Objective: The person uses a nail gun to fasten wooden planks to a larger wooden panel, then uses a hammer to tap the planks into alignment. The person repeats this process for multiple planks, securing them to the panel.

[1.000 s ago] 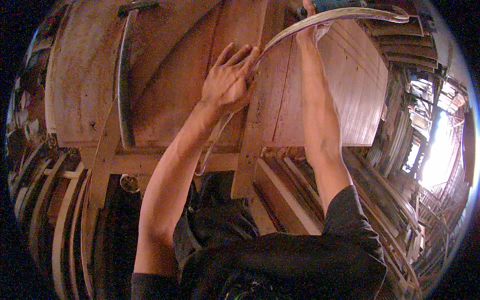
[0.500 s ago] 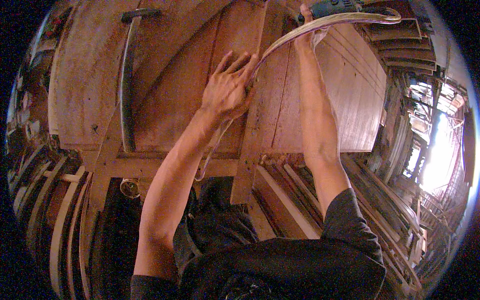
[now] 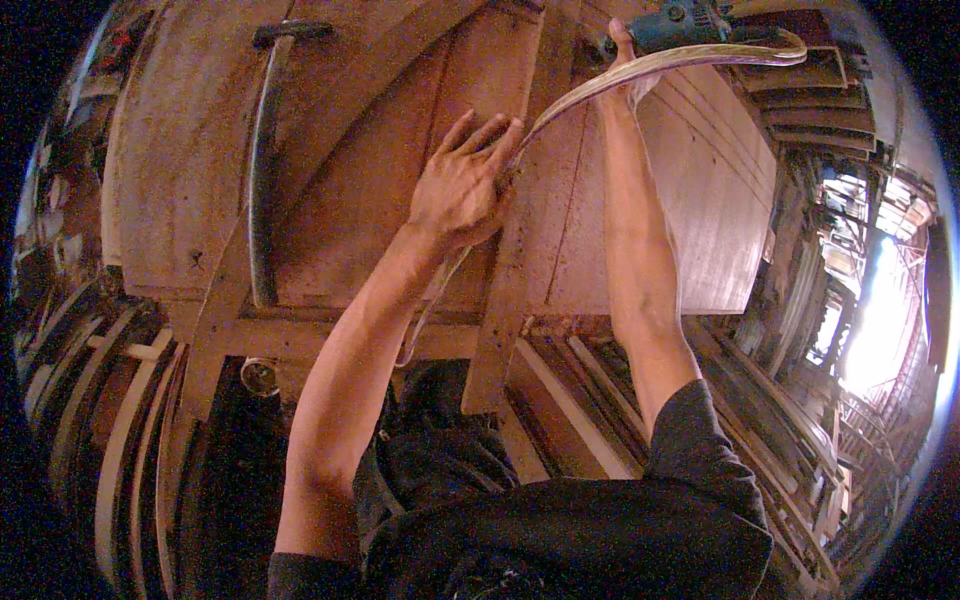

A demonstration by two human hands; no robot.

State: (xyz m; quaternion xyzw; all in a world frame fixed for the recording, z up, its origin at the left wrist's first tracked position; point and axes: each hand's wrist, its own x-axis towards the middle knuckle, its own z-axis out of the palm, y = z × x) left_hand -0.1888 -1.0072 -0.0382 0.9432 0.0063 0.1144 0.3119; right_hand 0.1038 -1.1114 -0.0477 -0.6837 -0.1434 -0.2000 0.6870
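A bundle of pale cord (image 3: pixel 690 60) stretches in a long arc from a bent loop at the upper right down to my left hand (image 3: pixel 463 190). My left hand pinches its lower part, with the outer fingers partly spread and the thumb side hidden. Below that hand, a thin loop of the cord hangs toward the bench's near edge. My right hand (image 3: pixel 625 75) reaches far forward and grips the bundle, thumb pointing up and the other fingers mostly hidden. Just beyond it lies a teal power tool (image 3: pixel 680 25), cut off by the picture's top; whether my hand touches it cannot be seen.
A long-handled hammer (image 3: pixel 264 170) rests at the left on a wooden panel (image 3: pixel 390 210). A lighter board (image 3: pixel 700 200) extends to the right. Curved wooden pieces (image 3: pixel 125 440) stand at lower left; long timber strips (image 3: pixel 585 410) lie at lower right. A round object (image 3: pixel 262 376) sits under the bench edge.
Both hands keep their hold on the cord. The whole view has shifted slightly, with bench, hammer and tool appearing a little lower and farther right.
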